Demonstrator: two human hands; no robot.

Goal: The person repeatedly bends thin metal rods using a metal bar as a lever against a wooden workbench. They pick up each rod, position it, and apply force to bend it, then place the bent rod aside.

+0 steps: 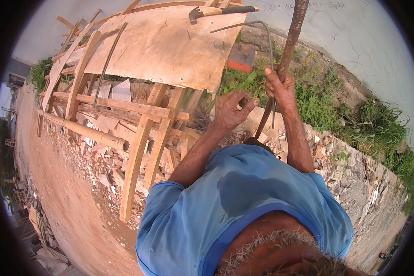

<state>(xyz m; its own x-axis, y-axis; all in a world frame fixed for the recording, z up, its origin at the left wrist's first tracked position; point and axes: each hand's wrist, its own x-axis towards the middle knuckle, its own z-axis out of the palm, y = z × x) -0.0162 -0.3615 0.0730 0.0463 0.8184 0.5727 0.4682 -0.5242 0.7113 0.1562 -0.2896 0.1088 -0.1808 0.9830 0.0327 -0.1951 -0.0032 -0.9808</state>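
Note:
My right hand (282, 88) is closed around a thick rusty metal bar (295, 32) that slants from the top edge down toward my body. The same hand also pinches a thin steel rod (268, 34), bent over at its top so that one end reaches left above the board. Beside it, my left hand (232, 110) hovers with curled fingers and a gap between thumb and forefinger; nothing shows in it. Just beyond lies a stained plywood board (156, 50) with several nails standing up. A claw hammer (221, 12) with a black grip rests on its far edge.
Rough timber legs and rails (140, 161) carry the board. Another dark rod (109, 64) hangs over its left side. A bamboo pole (85, 129) runs below. Rubble (103, 172) covers the ground, with weeds (313, 108) along a pale wall (354, 41) on the right.

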